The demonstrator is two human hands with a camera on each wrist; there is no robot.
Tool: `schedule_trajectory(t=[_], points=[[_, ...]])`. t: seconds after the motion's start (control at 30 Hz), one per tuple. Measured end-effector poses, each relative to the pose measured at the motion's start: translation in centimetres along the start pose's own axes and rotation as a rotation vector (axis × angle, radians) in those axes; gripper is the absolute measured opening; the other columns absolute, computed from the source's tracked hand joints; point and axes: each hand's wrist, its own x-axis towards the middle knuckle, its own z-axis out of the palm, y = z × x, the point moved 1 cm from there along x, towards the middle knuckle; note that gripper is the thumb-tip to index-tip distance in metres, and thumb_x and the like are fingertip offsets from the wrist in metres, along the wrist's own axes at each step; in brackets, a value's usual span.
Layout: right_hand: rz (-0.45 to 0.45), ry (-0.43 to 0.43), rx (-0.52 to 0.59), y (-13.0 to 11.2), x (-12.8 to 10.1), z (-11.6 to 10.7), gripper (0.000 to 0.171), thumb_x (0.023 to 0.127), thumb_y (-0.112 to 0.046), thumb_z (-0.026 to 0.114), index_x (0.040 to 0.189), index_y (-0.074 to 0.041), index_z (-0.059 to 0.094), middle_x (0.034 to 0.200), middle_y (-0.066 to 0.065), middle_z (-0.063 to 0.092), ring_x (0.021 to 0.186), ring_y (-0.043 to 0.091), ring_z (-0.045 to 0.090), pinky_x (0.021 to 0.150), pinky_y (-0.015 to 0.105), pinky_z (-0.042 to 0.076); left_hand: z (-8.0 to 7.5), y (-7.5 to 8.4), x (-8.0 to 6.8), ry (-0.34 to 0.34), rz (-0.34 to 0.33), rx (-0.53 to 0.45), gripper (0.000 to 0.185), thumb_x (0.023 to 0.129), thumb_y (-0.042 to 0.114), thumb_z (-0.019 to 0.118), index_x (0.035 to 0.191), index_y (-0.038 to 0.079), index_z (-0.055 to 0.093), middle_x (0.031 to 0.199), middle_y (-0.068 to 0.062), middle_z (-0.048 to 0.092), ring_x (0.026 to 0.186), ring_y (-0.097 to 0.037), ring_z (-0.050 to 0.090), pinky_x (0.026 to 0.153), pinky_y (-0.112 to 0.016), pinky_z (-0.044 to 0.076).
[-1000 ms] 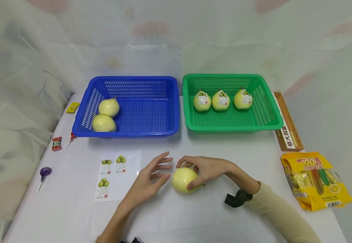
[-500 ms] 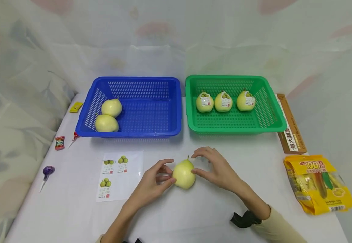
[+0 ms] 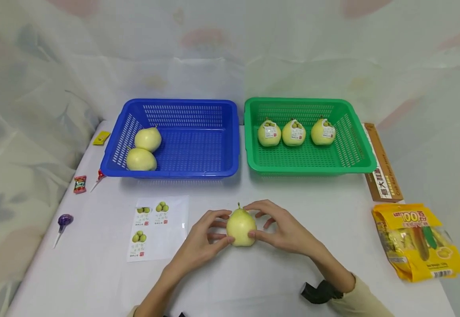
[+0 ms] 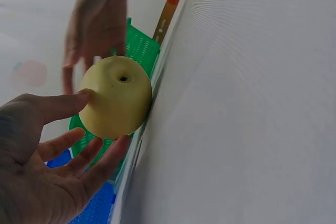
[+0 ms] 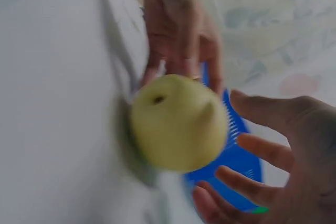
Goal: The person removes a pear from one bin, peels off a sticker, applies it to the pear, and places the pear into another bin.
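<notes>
A pale yellow-green pear (image 3: 241, 226) stands upright on the white table between both hands, stem up. My left hand (image 3: 203, 240) holds its left side, thumb in front and fingers curved behind; the left wrist view shows the thumb on the pear's skin (image 4: 118, 103). On the other side, my right hand (image 3: 285, 229) has its fingers spread around the pear. In the right wrist view its thumb (image 5: 262, 109) and fingers stand slightly off the fruit, which is blurred there. A sheet of pear stickers (image 3: 176, 244), three on it, lies left of the left hand.
Behind is a blue basket (image 3: 192, 174) holding two plain pears (image 3: 148, 140); a green basket (image 3: 313, 169) beside it holds three stickered pears (image 3: 269, 133). Candies and a purple lollipop (image 3: 65, 220) lie at the left. A brown box (image 3: 386, 176) and yellow snack bag (image 3: 418, 242) lie right.
The pear has been turned from lying with its stem to the right to standing stem up. My left hand has come against it; the right hand has shifted from over it to its right side.
</notes>
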Motion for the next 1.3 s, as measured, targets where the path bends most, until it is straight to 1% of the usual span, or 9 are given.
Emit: schedule_trajectory(t=[0.13, 0.27, 0.37, 0.5, 0.63, 0.77, 0.9, 1.07, 1.3], points=[[-0.087, 0.06, 0.063, -2.7, 1.1, 0.7, 0.046, 0.097, -0.022, 0.084, 0.14, -0.017, 0.068, 0.138, 0.006, 0.071, 0.118, 0.03, 0.07, 0.088, 0.034, 0.066, -0.3, 0.0, -0.3, 0.013, 0.003, 0.015, 0.064, 0.092, 0.006, 0.086, 0.149, 0.013, 0.058, 0.149, -0.013, 0.061, 0.131, -0.038, 0.069, 0.097, -0.028, 0.067], [-0.087, -0.007, 0.324, -5.5, 3.6, 3.2, 0.037, 0.1, -0.012, 0.078, 0.135, -0.008, 0.068, 0.136, 0.016, 0.07, 0.121, 0.039, 0.069, 0.092, 0.03, 0.066, -2.3, -0.1, -1.1, 0.089, 0.008, 0.053, 0.057, 0.096, 0.012, 0.084, 0.148, 0.015, 0.059, 0.149, -0.014, 0.063, 0.131, -0.033, 0.07, 0.1, -0.029, 0.066], [-0.026, -0.074, 0.509, -7.0, 6.2, 5.9, 0.034, 0.102, -0.008, 0.073, 0.135, -0.004, 0.066, 0.139, 0.021, 0.068, 0.124, 0.037, 0.07, 0.096, 0.028, 0.065, -5.4, -0.4, -2.2, 0.233, 0.019, 0.108, 0.049, 0.098, 0.006, 0.08, 0.144, 0.01, 0.063, 0.14, -0.011, 0.069, 0.124, -0.02, 0.073, 0.097, -0.025, 0.066], [0.051, -0.139, 0.604, -7.8, 10.1, 10.3, 0.036, 0.104, -0.011, 0.07, 0.139, -0.002, 0.065, 0.144, 0.022, 0.067, 0.112, 0.01, 0.073, 0.094, 0.03, 0.067, -10.2, -1.1, -4.3, 0.494, -0.032, 0.199, 0.04, 0.097, -0.005, 0.076, 0.136, 0.001, 0.067, 0.126, -0.011, 0.071, 0.106, 0.001, 0.072, 0.087, -0.014, 0.063], [0.141, -0.118, 0.545, -7.7, 13.6, 14.5, 0.039, 0.104, -0.016, 0.071, 0.141, -0.004, 0.067, 0.144, 0.018, 0.07, 0.1, -0.003, 0.071, 0.087, 0.022, 0.064, -13.5, -2.2, -6.7, 0.642, -0.222, 0.375, 0.034, 0.1, 0.001, 0.074, 0.134, 0.002, 0.067, 0.126, -0.016, 0.071, 0.1, 0.002, 0.067, 0.08, 0.002, 0.051], [0.198, -0.054, 0.403, -7.2, 16.5, 18.0, 0.041, 0.102, -0.016, 0.074, 0.142, -0.006, 0.069, 0.134, 0.014, 0.075, 0.083, 0.0, 0.075, 0.072, 0.013, 0.059, -15.0, -3.6, -8.2, 0.574, -0.36, 0.512, 0.037, 0.102, 0.009, 0.074, 0.137, 0.0, 0.063, 0.128, -0.021, 0.072, 0.103, -0.008, 0.065, 0.078, 0.007, 0.042], [0.195, 0.007, 0.189, -6.7, 18.4, 20.2, 0.041, 0.1, -0.017, 0.078, 0.14, -0.008, 0.072, 0.133, 0.008, 0.07, 0.056, 0.003, 0.07, 0.063, 0.011, 0.057, -15.3, -4.2, -8.7, 0.501, -0.341, 0.502, 0.041, 0.098, 0.003, 0.077, 0.136, -0.004, 0.061, 0.126, -0.025, 0.072, 0.097, 0.006, 0.059, 0.078, 0.005, 0.044], [0.144, 0.081, -0.096, -6.5, 19.4, 21.0, 0.02, 0.103, -0.028, 0.076, 0.119, -0.019, 0.083, 0.119, -0.005, 0.071, 0.082, -0.005, 0.067, 0.08, 0.006, 0.049, -15.1, -4.0, -8.7, 0.492, -0.331, 0.494, 0.046, 0.092, -0.003, 0.08, 0.134, -0.006, 0.06, 0.125, -0.024, 0.071, 0.094, 0.013, 0.054, 0.08, 0.007, 0.044], [0.067, 0.152, -0.107, -6.8, 18.6, 20.7, 0.018, 0.111, -0.025, 0.064, 0.11, -0.016, 0.08, 0.104, -0.005, 0.073, 0.086, -0.004, 0.063, 0.074, 0.005, 0.045, -14.7, -3.8, -8.3, 0.512, -0.402, 0.521, 0.046, 0.091, -0.004, 0.081, 0.132, -0.005, 0.061, 0.121, -0.023, 0.072, 0.092, 0.004, 0.058, 0.077, 0.007, 0.043]])
